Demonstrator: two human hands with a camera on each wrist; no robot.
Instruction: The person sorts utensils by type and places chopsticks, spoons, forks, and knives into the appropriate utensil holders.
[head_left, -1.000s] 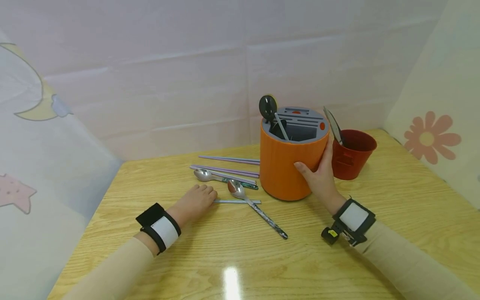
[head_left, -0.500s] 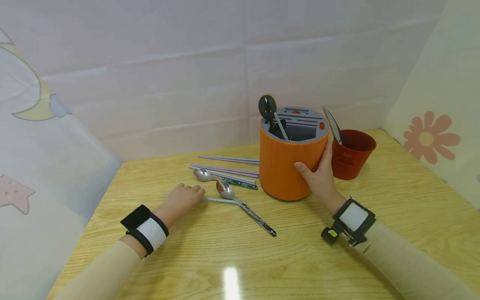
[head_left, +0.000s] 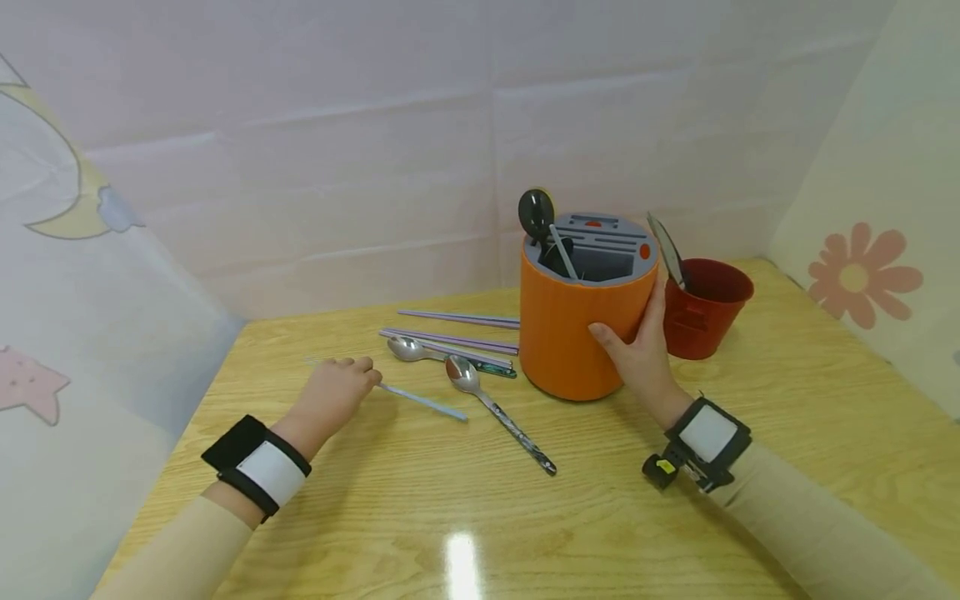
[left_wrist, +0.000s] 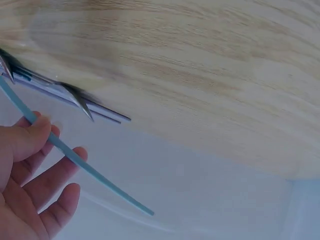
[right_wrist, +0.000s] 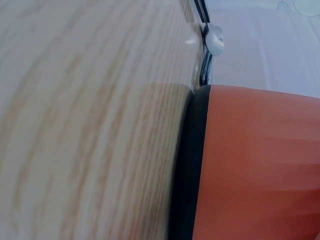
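My left hand [head_left: 339,385] pinches a thin light-blue chopstick [head_left: 420,402] near one end and holds it slanted just above the wooden table [head_left: 465,517]. In the left wrist view the chopstick [left_wrist: 75,159] runs between thumb and fingers of that hand [left_wrist: 45,150]. My right hand [head_left: 637,346] grips the right side of an upright orange utensil holder [head_left: 570,333] with a grey slotted top; its orange wall [right_wrist: 260,165] fills the right wrist view. A dark ladle and a rod stand in the holder.
Two spoons [head_left: 408,348] [head_left: 467,373] and purple chopsticks [head_left: 457,320] lie left of the holder. A red cup [head_left: 708,304] with a utensil in it stands right behind my right hand. Cloth walls close in the table at back and sides.
My left hand has drawn back to the left with the blue chopstick, lifting it off from under the near spoon, which shifted a little. The right hand and holder stayed put.
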